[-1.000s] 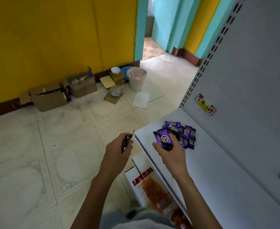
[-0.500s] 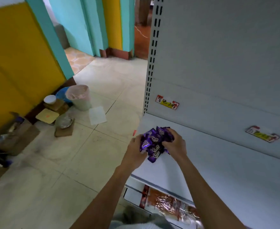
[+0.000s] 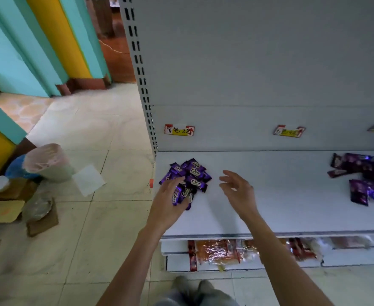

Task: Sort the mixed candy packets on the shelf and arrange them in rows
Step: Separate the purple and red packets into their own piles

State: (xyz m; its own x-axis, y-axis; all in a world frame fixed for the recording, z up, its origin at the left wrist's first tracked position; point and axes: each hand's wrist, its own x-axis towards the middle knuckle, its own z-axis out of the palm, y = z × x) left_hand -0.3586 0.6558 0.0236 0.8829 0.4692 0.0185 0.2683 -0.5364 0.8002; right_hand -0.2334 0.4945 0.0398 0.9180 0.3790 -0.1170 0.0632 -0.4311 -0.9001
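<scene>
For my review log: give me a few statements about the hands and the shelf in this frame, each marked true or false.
1. The right hand holds a packet. False: it is open and empty, above the shelf.
2. The left hand touches the purple packet pile at the shelf's left end. True.
3. A second pile of packets lies further right on the same shelf. True.
4. The back panel bears no price tags. False: price tags are stuck on it.
5. The lower shelf holds nothing. False: orange packets lie on it.
</scene>
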